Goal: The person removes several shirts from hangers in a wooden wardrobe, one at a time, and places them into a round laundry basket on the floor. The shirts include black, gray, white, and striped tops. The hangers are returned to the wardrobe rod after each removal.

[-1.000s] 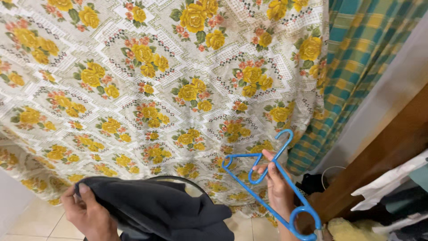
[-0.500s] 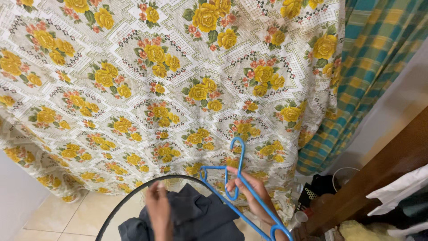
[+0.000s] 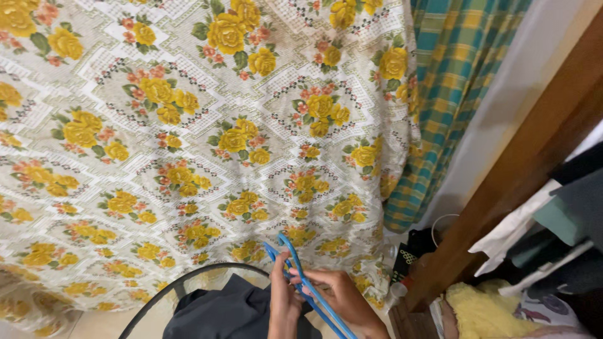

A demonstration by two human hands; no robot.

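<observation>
Both hands now meet at the blue hanger (image 3: 300, 279), bottom centre of frame.
Left hand (image 3: 284, 304) and right hand (image 3: 336, 298) fingers closed on it; long axis slants lower right; dark garment (image 3: 229, 311) just left, below.

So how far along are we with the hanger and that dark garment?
Done: both hands, left hand and right hand, are on the blue hanger. In hand: hanger held over the dark garment. Left: garment isn't on the hanger; it lies inside a black hoop.
</observation>
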